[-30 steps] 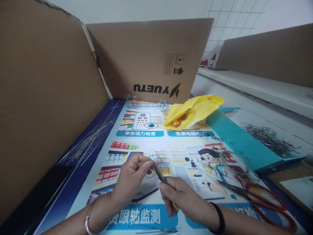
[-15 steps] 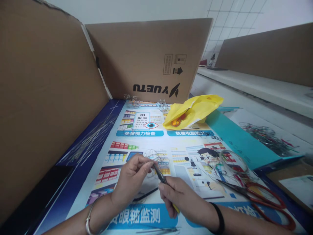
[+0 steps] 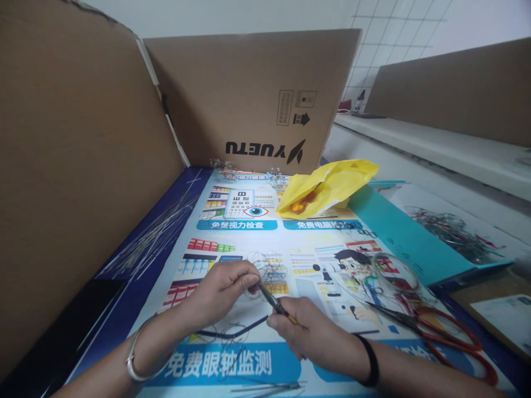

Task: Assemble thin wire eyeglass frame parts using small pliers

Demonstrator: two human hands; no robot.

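My right hand (image 3: pixel 309 330) is wrapped round a pair of pliers (image 3: pixel 270 298) with dark jaws and a bit of yellow handle showing. The jaws point up and left, their tip close to the fingers of my left hand (image 3: pixel 228 284). Thumb and fingertips of that hand are pinched together; what lies between them is too small to make out. Just beyond the fingers is a loose tangle of thin wire loops (image 3: pixel 271 266). More fine wire (image 3: pixel 232 356) lies below my left wrist, on the printed poster sheet (image 3: pixel 253 240).
Red-handled scissors (image 3: pixel 448 331) lie at the right, beside a wire coil (image 3: pixel 398 271). A yellow bag (image 3: pixel 336 188) with orange items rests farther back. Straight wires (image 3: pixel 157 237) lie left. A turquoise folder (image 3: pixel 394 237) and a wire heap (image 3: pixel 452 232) are right. Cardboard panels (image 3: pixel 249 83) enclose the table.
My left hand and forearm have shifted slightly left, still pinched near the pliers' tip. My right hand has turned a little, and the yellow handle now shows above the fingers instead of below.
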